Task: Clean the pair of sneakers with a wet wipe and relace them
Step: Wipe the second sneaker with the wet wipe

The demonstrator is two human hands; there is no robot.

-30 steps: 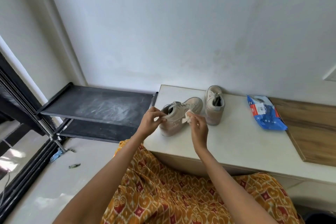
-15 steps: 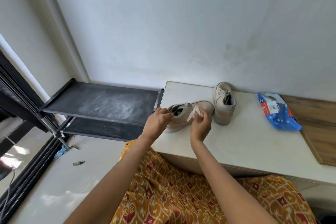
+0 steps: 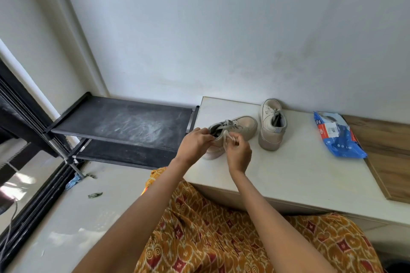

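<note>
Both hands on near sneaker (image 3: 243,127): left hand (image 3: 194,143) grips collar, right hand (image 3: 238,153) pinches lace (image 3: 226,137).

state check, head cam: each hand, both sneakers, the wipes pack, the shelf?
Left hand: grips the collar of the near sneaker.
Right hand: pinches a pale lace.
Near beige sneaker: on its side on the white table, laces loose.
Far beige sneaker: upright, heel toward the camera, untouched.
Blue wet-wipe pack: flat on the table; whether open, cannot tell.
Black metal shelf: top dusty, with white smears.
</note>
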